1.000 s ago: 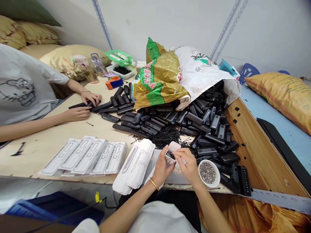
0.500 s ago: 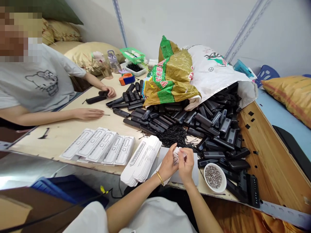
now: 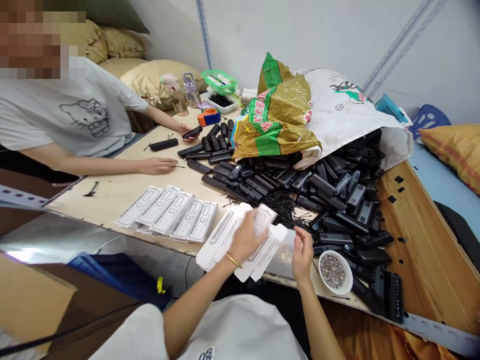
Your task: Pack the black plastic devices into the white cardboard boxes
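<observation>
My left hand (image 3: 245,240) is closed around a small white box (image 3: 264,216), slightly blurred, raised over the flat printed white cartons (image 3: 222,231). More flat cartons (image 3: 270,252) lie fanned out under that hand. My right hand (image 3: 303,254) holds nothing, its fingers apart, above the right edge of a grey sheet (image 3: 279,267). Small beige bits (image 3: 285,253) are scattered on that sheet. Just right of this hand stands a white bowl (image 3: 321,274) full of small silvery metal pieces (image 3: 333,270).
Folded printed boxes (image 3: 170,212) lie in a row at left. Beyond my hands are thin black sticks (image 3: 275,212) and heaped black oblong plastic cases (image 3: 326,184), partly under bags (image 3: 285,120). At far left, a co-worker's hand (image 3: 186,131) holds a black case. A wooden board (image 3: 423,240) borders the right.
My hands have parted; the left has carried the white box leftward over the cartons. The co-worker's far hand has lifted a black case. The view has shifted slightly.
</observation>
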{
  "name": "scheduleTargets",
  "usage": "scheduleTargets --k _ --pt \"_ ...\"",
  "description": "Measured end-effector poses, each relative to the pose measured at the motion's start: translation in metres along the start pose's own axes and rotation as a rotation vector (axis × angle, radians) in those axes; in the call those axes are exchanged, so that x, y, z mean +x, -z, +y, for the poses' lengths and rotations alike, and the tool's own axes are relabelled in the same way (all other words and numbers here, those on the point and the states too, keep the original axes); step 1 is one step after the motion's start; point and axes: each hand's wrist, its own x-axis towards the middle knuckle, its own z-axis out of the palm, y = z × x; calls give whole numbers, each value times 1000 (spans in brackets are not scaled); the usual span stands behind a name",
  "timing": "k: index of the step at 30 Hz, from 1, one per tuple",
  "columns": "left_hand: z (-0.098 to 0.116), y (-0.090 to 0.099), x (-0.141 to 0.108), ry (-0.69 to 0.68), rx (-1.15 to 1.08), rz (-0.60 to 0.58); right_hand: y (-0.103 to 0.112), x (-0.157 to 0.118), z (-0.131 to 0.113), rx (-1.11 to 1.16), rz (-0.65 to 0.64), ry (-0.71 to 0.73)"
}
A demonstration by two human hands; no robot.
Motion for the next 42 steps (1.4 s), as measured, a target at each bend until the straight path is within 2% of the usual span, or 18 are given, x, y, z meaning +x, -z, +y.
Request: scheduleTargets --k 3,5,8,10,12,14,15,18,21,24,27,31,34,36,39,42 --pt "-19 57 19 188 292 158 25 4 17 -148 -74 -111" --pt "-39 86 24 230 401 243 45 4 33 -225 -47 -160" --pt "-61 104 24 211 435 263 74 -1 62 -340 56 -244" --pt "-64 97 29 193 441 248 90 -6 80 -430 48 -265" --pt "-59 78 44 161 441 214 99 -12 96 -487 8 -246" --pt "-48 52 70 100 438 122 102 -17 106 -497 -10 -220" --pt "-42 37 85 50 449 13 103 -19 109 -487 -10 -214" --pt "-21 -5 133 -61 427 -140 102 -21 112 -452 -6 -218" --pt "-1 -41 170 -114 388 -202 100 -22 109 -431 8 -219" --pt "17 -70 192 -121 343 -222 99 -23 105 -401 72 -243" --pt "32 -90 206 -80 278 -231 99 -25 101 -342 157 -305" --pt "38 -94 218 64 149 -246 99 -25 93 -171 248 -397" --pt "33 -79 220 177 -1 -302 94 -19 80 38 307 -434" --pt "28 -65 212 227 -136 -369 86 -13 67 161 315 -455" --pt "20 -47 180 246 -383 -478 67 -4 46 301 261 -499" --pt "13 -38 126 226 -627 -545 45 0 25 426 187 -522"
